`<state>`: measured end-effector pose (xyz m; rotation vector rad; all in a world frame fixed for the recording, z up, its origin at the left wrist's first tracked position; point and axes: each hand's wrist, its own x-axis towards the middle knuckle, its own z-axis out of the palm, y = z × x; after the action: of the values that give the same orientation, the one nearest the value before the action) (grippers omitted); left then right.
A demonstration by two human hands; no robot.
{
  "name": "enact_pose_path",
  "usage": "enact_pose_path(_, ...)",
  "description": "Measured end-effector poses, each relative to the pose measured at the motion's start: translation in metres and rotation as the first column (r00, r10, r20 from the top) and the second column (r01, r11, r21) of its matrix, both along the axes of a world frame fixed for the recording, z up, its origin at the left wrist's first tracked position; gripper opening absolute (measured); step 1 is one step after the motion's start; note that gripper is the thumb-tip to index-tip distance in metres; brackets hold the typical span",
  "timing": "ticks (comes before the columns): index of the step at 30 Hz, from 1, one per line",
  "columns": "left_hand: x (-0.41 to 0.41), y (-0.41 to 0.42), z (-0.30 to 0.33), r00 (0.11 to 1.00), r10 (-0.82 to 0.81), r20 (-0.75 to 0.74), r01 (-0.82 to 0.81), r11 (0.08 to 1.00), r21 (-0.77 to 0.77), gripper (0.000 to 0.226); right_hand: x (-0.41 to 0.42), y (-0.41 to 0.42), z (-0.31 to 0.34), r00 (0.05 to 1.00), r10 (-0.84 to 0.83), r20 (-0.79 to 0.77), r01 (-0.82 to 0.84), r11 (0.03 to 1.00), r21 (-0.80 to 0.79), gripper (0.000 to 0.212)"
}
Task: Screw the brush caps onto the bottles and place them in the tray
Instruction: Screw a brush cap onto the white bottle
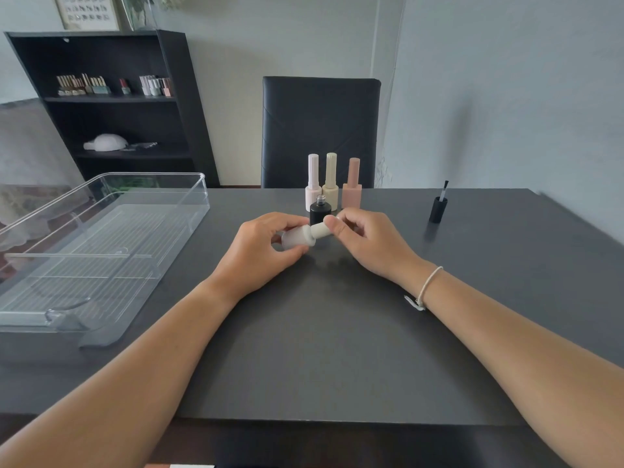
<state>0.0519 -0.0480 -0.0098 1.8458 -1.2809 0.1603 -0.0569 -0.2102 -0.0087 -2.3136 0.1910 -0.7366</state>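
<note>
My left hand (263, 248) grips a pale grey bottle (299, 238) lying sideways above the table. Its matching grey cap (320, 230) sits on the bottle's neck, pinched by my right hand (364, 238). Just behind my hands stands an uncapped black bottle (319, 211). A black brush cap (438, 208) stands upside down at the right, brush pointing up. Three capped bottles stand in a row at the back: light pink (313, 185), cream (331, 184) and dusty pink (352, 187). The clear tray (101, 251) lies at the left, nothing in it.
The dark table (320, 349) stretches in front of me. A black chair (319, 130) stands behind the table's far edge. A black shelf (111, 103) with small bottles is at the back left.
</note>
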Motion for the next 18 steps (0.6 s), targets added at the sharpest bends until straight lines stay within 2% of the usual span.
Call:
enact_pose_path(3, -0.0003, -0.0002, 0.0002, 1.0, 0.005, -0.001, -0.005, 1.0, -0.017, 0.036, -0.0009, 0.0, 0.0009, 0.998, 0.062, 0.016, -0.062, 0.997, -0.038, 0.015)
enact_pose_path(5, -0.0001, -0.0001, 0.0, 1.0, 0.005, 0.003, -0.005, 1.0, -0.018, 0.036, -0.0006, -0.0007, 0.001, 0.997, 0.075, 0.022, -0.074, 0.996, -0.048, 0.01)
enact_pose_path(9, 0.0009, 0.0, -0.0006, 1.0, 0.003, 0.01, -0.003, 1.0, -0.022, 0.036, 0.0, -0.0018, -0.0002, 1.0, -0.015, -0.005, 0.015, 0.999, -0.05, 0.029)
enact_pose_path(14, 0.0025, -0.0007, -0.0013, 1.0, -0.002, 0.004, 0.002, 1.0, -0.027, 0.036, -0.001, -0.002, 0.0008, 0.999, 0.034, 0.036, -0.031, 0.997, -0.071, 0.012)
enact_pose_path(18, 0.0034, -0.0005, -0.0023, 1.0, -0.003, 0.002, 0.003, 1.0, -0.029, 0.037, -0.0011, -0.0018, 0.0015, 1.0, -0.025, 0.006, 0.025, 0.999, -0.043, 0.03)
